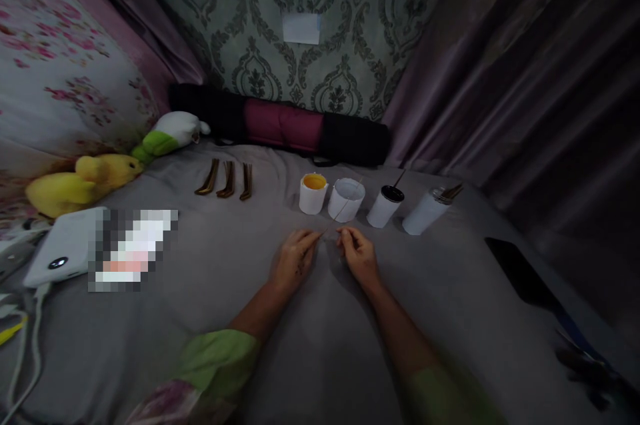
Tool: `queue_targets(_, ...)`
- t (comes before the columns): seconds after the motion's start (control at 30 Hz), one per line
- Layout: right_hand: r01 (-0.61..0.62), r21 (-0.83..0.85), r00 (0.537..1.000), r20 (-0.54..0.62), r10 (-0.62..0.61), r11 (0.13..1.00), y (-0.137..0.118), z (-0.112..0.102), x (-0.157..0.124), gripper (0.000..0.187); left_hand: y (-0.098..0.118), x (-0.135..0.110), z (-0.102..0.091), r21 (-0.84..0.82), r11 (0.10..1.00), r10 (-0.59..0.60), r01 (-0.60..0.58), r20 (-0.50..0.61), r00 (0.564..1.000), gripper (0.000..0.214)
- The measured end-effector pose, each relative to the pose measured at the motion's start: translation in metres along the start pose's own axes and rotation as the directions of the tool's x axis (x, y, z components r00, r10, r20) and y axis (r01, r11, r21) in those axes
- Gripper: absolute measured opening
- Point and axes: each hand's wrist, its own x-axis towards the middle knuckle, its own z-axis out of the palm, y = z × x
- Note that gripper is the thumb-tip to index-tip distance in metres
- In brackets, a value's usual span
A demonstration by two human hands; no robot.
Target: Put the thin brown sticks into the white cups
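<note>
My left hand [294,260] and my right hand [358,255] rest close together on a grey bed sheet [320,345], both with fingers curled. A thin stick [341,208] runs from my left fingertips up and right across the white paint cup [347,199]. My right hand pinches something too small to make out. Beyond the hands stand a cup of yellow paint [313,192], a cup of black paint [385,206] with a thin stick in it, and a tipped white cup [427,210] holding brown sticks.
Three brown curved tools [226,180] lie at the back left. A yellow plush duck [80,184] and a green-white plush toy [170,133] lie left, with a white power bank [65,245] and cables. A black and maroon roll bag [280,124] lines the wall. A dark phone [520,272] lies right.
</note>
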Motion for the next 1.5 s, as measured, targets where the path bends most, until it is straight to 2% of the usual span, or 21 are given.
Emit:
queue_targets(0.3,-0.035,0.15,0.999,0.021,0.033,0.988,-0.0065,-0.0014,0.0001,0.036,-0.0003,-0.0042,0.0001,0.101,0.993,0.062,-0.068,0.064,0.996,0.034)
queue_targets(0.8,-0.132,0.229,0.991,0.014,0.132,0.964,-0.0034,-0.0002,0.0023,0.038,0.0053,-0.0043,-0.0011,0.16,0.981,0.088,-0.11,0.142,0.986,0.039)
queue_targets(1.27,-0.135,0.228,0.991,0.018,0.135,0.964,-0.0019,-0.0004,0.0024,0.04,0.0018,-0.0051,0.0037,0.056,0.996,0.065,-0.069,0.069,0.995,0.031)
queue_targets(1.5,-0.141,0.234,0.99,0.013,0.141,0.962,-0.0001,-0.0005,0.0032,0.039,-0.0015,-0.0025,0.0069,-0.085,0.995,-0.045,0.048,0.03,0.999,0.026)
